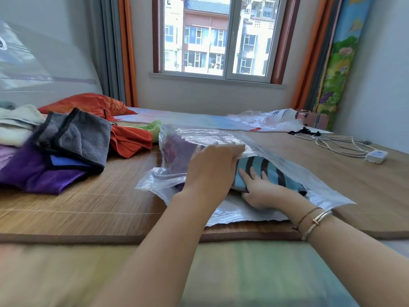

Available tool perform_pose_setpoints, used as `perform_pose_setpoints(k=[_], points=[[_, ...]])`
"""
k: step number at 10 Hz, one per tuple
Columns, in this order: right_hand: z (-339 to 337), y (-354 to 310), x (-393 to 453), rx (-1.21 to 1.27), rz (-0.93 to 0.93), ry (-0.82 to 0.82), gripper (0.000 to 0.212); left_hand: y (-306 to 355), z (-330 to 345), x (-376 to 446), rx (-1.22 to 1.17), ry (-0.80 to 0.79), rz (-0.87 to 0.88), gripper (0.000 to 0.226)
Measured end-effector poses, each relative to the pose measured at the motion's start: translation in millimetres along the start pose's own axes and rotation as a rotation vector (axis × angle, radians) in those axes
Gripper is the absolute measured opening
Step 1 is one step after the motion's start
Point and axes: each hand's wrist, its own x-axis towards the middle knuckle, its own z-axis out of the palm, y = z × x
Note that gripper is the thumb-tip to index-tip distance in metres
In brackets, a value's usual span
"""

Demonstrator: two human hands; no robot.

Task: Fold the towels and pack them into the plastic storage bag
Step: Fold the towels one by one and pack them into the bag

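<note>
A clear plastic storage bag (177, 140) lies on the bamboo mat (88, 196), its mouth toward me. My left hand (212, 167) grips the bag's upper flap and holds it lifted. My right hand (263, 187) lies flat, fingers straight, on a folded blue towel with dark stripes (272, 171) that sits partly inside the mouth. A dark purple towel (177, 156) shows through the plastic deeper in the bag. Loose towels are heaped at the left: a grey one (86, 138), a purple one (33, 173), an orange one (130, 140) and cream ones (17, 125).
A second plastic bag (267, 120) lies crumpled at the far side. A white charger and cable (374, 156) lie at the right. A red pillow (88, 103) rests at the back left. A green cloth (155, 127) peeks out behind the bag.
</note>
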Motion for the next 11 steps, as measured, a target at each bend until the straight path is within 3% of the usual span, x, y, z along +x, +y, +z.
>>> perform_pose_setpoints(k=[2,3,6,8,9,11], points=[[0,-4,24,-0.011,0.000,0.325,0.049,0,3,-3,-0.007,-0.044,-0.021,0.035],[0,-1,46,-0.020,0.048,0.360,0.033,-4,8,-1,-0.078,-0.035,-0.025,0.037],[4,-13,59,-0.098,0.178,0.458,0.033,-12,14,4,0.008,0.007,0.009,0.030],[17,-20,-29,-0.245,-0.060,0.344,0.061,-19,4,-7,0.020,0.034,0.003,0.025],[10,-38,-83,-0.297,-0.207,0.414,0.043,-31,-8,-16,-0.006,0.051,-0.020,0.030],[-10,-100,-137,-0.267,-0.497,0.750,0.018,-61,-53,-54,0.011,0.047,-0.141,0.047]])
